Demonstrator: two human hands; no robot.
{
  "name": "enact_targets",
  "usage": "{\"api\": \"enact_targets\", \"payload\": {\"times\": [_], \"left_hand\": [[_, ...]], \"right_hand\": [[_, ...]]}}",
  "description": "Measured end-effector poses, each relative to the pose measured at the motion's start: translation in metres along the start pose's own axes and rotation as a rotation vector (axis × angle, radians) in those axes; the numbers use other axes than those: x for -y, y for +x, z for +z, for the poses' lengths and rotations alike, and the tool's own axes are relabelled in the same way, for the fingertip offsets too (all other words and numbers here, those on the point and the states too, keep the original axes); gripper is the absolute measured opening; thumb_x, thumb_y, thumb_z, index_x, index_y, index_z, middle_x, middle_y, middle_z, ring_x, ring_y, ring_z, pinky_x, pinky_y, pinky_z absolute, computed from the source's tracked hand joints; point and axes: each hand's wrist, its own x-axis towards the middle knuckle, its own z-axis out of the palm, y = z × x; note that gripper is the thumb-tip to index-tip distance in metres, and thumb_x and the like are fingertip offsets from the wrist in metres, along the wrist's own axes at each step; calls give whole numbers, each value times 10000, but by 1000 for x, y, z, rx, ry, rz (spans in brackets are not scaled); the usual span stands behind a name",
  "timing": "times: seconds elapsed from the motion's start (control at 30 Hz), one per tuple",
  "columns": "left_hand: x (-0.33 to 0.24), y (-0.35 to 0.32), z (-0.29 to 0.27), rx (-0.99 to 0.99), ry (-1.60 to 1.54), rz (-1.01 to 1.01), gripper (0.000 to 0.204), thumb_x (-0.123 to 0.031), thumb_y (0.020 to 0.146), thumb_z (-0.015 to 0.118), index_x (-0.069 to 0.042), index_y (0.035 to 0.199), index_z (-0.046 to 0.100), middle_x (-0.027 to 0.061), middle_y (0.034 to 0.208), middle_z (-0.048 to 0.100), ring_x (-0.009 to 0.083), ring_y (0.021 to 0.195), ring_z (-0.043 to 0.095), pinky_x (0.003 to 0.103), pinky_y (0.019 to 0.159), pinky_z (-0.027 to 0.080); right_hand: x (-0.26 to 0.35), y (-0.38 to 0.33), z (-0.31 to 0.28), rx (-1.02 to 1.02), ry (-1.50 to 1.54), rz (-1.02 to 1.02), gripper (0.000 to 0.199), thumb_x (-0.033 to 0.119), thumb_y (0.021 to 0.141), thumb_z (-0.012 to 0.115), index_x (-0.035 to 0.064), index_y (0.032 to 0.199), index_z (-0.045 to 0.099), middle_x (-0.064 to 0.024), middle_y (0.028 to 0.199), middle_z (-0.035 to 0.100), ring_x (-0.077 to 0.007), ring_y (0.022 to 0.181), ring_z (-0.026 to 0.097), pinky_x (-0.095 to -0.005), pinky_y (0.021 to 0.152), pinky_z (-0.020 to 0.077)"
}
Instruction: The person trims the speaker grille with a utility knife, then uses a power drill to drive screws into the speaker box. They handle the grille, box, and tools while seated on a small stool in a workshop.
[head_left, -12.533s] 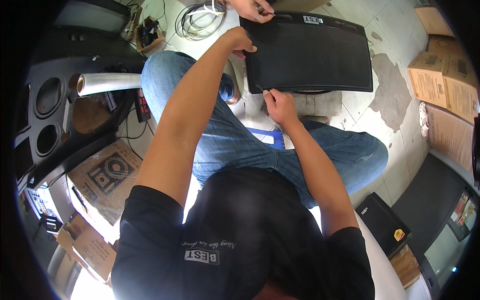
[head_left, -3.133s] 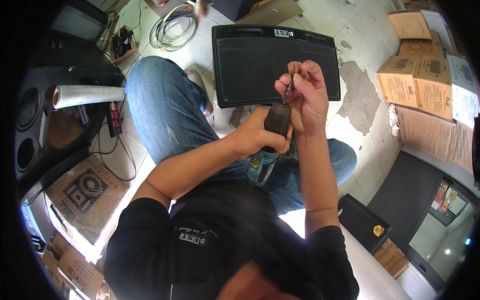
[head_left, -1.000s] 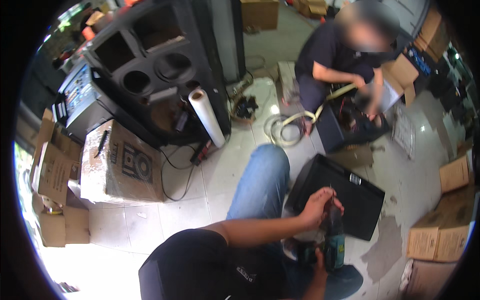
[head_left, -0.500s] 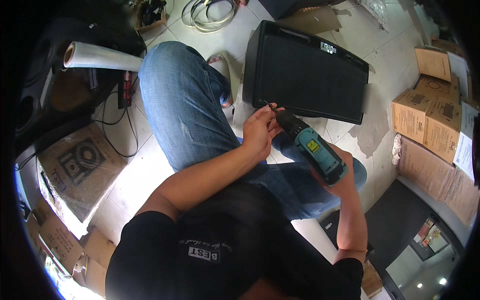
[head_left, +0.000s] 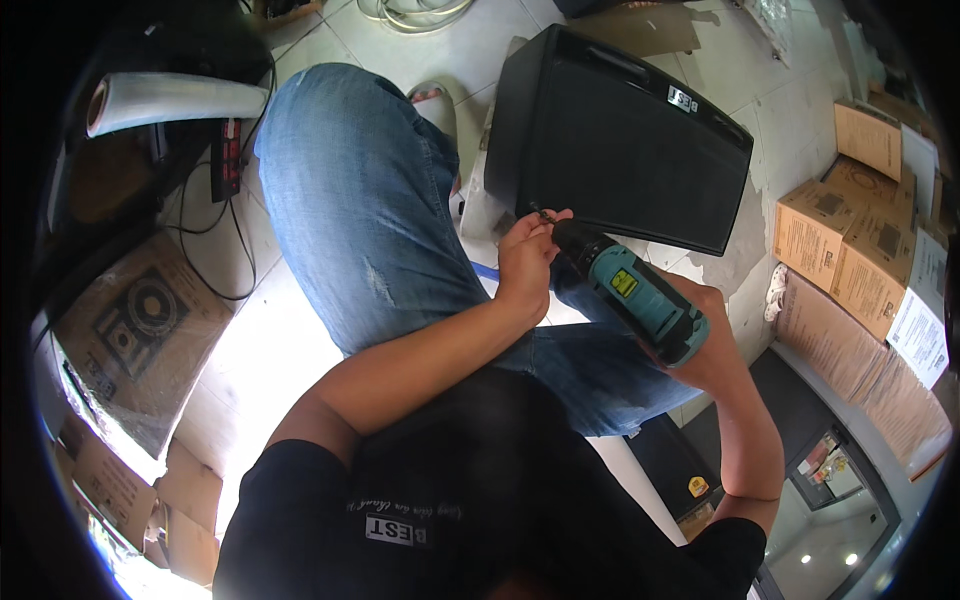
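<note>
My right hand (head_left: 702, 325) is wrapped round a teal and black cordless drill (head_left: 645, 300), its chuck aimed up and to the left. At the chuck's front, the fingers of my left hand (head_left: 525, 262) are closed round the thin dark driver bit (head_left: 541, 211); whether a screw sits on its tip is too small to tell. Just beyond the tip is the lower left corner of a black loudspeaker (head_left: 640, 145), lying with its dark front face up. I cannot tell whether the tip touches the cabinet.
My jeans-clad knee (head_left: 350, 190) is left of the loudspeaker. Further left are a roll of clear wrap (head_left: 180, 102), a red power strip (head_left: 226, 160) with black cables and a plastic-wrapped carton (head_left: 150, 320). Brown cartons (head_left: 840, 245) stand at right; a coiled cable (head_left: 415, 18) lies at the far side.
The view has shifted slightly. The drill and both hands keep nearly the same place by the loudspeaker's corner; my right elbow has swung outward to the right.
</note>
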Motion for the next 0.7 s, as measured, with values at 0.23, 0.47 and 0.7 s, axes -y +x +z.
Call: {"api": "enact_targets", "payload": {"times": [0.23, 0.47, 0.7], "left_hand": [[-1, 2, 5, -23, 10, -7, 213, 16, 996, 448, -25, 1146, 593, 132, 1258, 671, 175, 1157, 629, 315, 1086, 453], [1, 6, 2, -9, -2, -32, 157, -40, 1011, 506, -50, 1156, 566, 143, 1308, 662, 171, 1152, 620, 302, 1070, 456], [-4, 3, 8, -54, 6, -28, 194, -19, 1013, 439, -42, 1135, 589, 131, 1268, 680, 156, 1098, 637, 308, 1044, 464]], "right_hand": [[5, 7, -2, 15, 22, 27, 509, 9, 649, 809, 9, 1143, 686, -180, 960, 738, -364, 859, 735, -377, 800, 584], [9, 10, -5, 41, -26, 11, 500, 10, 648, 824, 2, 1128, 686, -183, 971, 735, -362, 863, 733, -387, 813, 588], [16, 17, -13, 78, -12, 36, 526, 24, 720, 786, 15, 1236, 681, -203, 1011, 754, -365, 914, 752, -383, 837, 598]]}}
